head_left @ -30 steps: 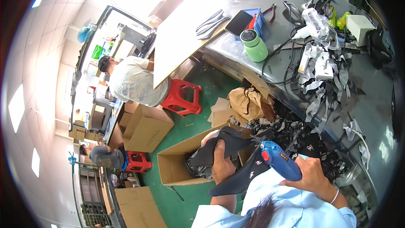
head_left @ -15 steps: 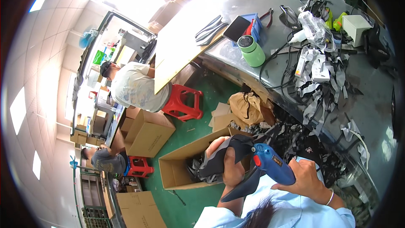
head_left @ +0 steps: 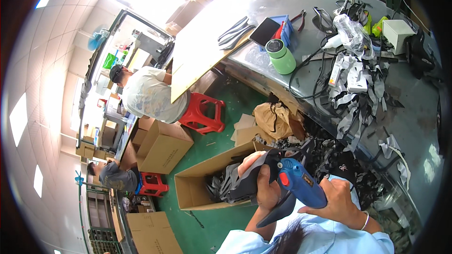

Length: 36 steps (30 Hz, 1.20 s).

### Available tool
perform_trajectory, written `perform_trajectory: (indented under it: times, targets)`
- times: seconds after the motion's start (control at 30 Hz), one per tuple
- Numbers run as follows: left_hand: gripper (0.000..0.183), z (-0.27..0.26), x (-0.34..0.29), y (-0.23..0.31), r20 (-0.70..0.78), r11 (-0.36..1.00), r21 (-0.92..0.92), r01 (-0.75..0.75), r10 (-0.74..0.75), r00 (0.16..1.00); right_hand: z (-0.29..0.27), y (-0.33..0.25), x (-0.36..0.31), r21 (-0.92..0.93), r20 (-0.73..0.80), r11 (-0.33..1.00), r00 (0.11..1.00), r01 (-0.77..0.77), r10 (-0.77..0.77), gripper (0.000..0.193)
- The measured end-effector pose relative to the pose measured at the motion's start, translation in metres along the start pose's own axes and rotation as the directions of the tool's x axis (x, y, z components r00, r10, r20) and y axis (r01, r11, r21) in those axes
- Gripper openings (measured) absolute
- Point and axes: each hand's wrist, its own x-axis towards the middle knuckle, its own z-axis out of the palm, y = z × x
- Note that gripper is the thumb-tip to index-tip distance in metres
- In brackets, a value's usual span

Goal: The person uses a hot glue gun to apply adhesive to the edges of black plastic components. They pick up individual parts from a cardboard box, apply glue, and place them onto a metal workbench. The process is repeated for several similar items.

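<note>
No legible text, small label (head_left: 308, 180) on blue tool (head_left: 299, 189), blurred print (head_left: 176, 157) on carton (head_left: 165, 146)

tool (head_left: 303, 186): blue, red button (head_left: 284, 179) | held piece (head_left: 281, 212): black | bottle (head_left: 283, 61): pale green

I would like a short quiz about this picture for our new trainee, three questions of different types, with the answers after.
1. Multiple choice: the hand tool in the right hand is mainly: A) yellow, B) blue, C) white.
2. True or false: the left hand is empty.
3. Fill in: the green bottle stands on the grey ____.

Key: 1: B. 2: False, it holds a dark, flexible piece. 3: table.
</note>
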Motion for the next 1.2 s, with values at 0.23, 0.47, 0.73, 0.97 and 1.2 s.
perform_trajectory:
  times: [0.23,0.47,0.73,0.97,1.2]
  targets:
    - [0.036,0.01,-0.002,0.014,-0.011,0.991,-0.031,0.129,-0.13,0.992,-0.001,-0.004,0.002,-0.026,-0.012,1.0,1.0,0.003,-0.003,0.057]
    - [0.037,0.009,0.003,0.031,0.028,0.946,-0.007,0.325,-0.325,0.945,-0.002,-0.003,0.004,-0.158,-0.06,0.987,0.998,0.026,-0.036,0.054]
    - [0.029,-0.011,0.02,0.035,0.185,0.883,0.21,0.421,-0.458,0.869,-0.001,0.0,0.002,-0.223,-0.091,0.973,0.992,0.06,-0.082,0.051]
    - [0.033,-0.033,0.037,0.032,0.448,0.803,0.555,0.219,-0.51,0.734,-0.007,-0.006,0.003,-0.224,-0.047,0.972,0.995,0.074,-0.087,0.049]
    - [0.027,-0.028,0.042,0.028,0.628,0.799,0.597,-0.065,-0.417,0.657,-0.008,-0.006,0.005,-0.111,-0.027,0.989,0.994,0.1,-0.103,0.048]
